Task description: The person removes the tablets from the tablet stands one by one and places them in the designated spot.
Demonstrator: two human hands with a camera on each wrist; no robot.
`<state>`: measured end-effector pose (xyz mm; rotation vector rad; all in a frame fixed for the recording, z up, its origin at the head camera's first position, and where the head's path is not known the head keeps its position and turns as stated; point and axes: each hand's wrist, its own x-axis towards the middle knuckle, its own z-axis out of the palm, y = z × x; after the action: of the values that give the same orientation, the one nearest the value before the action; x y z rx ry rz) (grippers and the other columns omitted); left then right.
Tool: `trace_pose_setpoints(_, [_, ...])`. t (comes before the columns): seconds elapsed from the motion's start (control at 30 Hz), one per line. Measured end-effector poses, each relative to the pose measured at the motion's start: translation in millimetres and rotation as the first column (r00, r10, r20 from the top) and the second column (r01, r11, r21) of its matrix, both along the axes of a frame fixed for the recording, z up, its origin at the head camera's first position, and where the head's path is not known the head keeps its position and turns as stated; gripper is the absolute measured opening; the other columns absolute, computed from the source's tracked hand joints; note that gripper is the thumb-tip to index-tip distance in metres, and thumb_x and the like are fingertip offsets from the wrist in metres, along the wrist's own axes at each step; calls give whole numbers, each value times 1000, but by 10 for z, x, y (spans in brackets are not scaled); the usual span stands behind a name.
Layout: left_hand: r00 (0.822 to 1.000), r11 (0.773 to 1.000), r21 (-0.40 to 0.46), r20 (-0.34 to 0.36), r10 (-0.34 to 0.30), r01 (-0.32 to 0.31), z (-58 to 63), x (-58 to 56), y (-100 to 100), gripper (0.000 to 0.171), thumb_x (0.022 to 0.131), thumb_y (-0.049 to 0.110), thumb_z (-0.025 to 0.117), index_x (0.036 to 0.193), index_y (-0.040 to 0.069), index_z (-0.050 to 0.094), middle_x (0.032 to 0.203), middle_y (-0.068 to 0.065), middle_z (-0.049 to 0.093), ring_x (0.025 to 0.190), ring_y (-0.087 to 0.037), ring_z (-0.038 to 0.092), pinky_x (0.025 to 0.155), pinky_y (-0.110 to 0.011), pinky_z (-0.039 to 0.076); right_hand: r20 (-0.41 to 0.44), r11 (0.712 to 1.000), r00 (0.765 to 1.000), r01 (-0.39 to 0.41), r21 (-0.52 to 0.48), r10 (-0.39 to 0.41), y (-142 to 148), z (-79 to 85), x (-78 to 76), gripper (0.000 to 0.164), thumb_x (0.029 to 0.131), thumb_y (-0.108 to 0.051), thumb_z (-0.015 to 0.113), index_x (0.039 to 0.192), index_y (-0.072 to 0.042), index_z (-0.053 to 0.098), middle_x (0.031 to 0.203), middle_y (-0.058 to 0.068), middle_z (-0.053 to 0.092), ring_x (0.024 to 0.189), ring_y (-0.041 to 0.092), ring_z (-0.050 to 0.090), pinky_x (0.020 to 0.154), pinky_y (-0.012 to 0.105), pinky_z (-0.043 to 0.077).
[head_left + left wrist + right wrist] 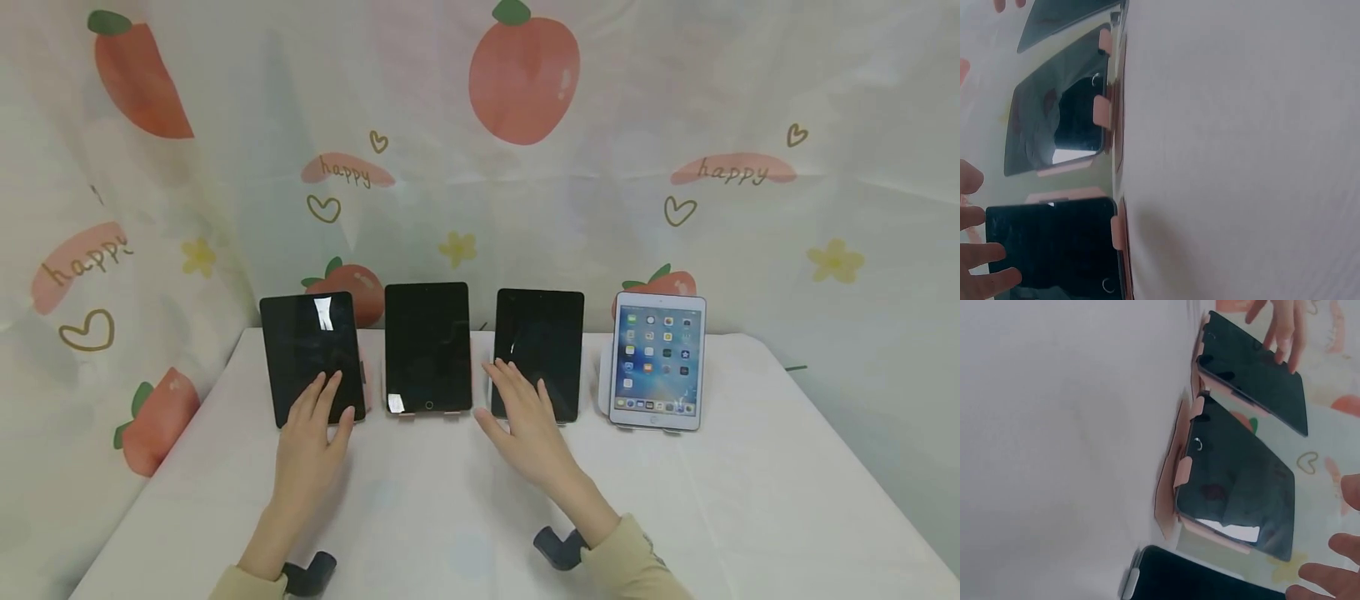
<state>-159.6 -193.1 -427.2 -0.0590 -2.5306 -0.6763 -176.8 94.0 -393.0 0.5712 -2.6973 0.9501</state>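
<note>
My left hand [309, 442] has its fingers extended in front of the lower part of the leftmost tablet [306, 337], whose screen is dark. In the left wrist view its fingertips overlap that tablet [1060, 240]; contact cannot be told. My right hand [528, 429], fingers spread, hovers over or touches the lower left of another dark tablet [551, 333], right of centre. Between the hands stands a dark tablet [427, 342] with a round home button, seen whole in the right wrist view. At far right a white tablet [660, 350] shows a blue home screen with app icons.
The tablets lean back on stands; pink stand clips [1102, 111] grip the lower edges of the two left ones. A white cloth covers the table [420, 533]. Behind hangs a pale curtain [600, 208] printed with fruit and hearts. Dark wrist mounts [558, 548] sit on both wrists.
</note>
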Motion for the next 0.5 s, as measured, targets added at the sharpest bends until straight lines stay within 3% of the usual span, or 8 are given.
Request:
trace_pose_setpoints(0.23, [999, 999, 37, -32, 21, -20, 14, -35, -97, 50, 97, 22, 54, 143, 8, 42, 146, -23, 42, 131, -46, 40, 98, -68, 38, -3, 999, 999, -35, -37, 35, -155, -7, -55, 61, 95, -36, 57, 149, -19, 34, 154, 8, 37, 145, 29, 29, 116, 65, 13])
trace_pose_setpoints(0.5, [999, 997, 70, -21, 40, -38, 29, -83, -160, 49, 99, 23, 50, 144, 7, 41, 148, -23, 40, 133, -44, 38, 100, -67, 36, -31, 994, 994, -103, -22, 103, -334, 1, -143, 60, 96, -34, 55, 150, -18, 33, 155, 10, 36, 144, 30, 31, 117, 62, 15])
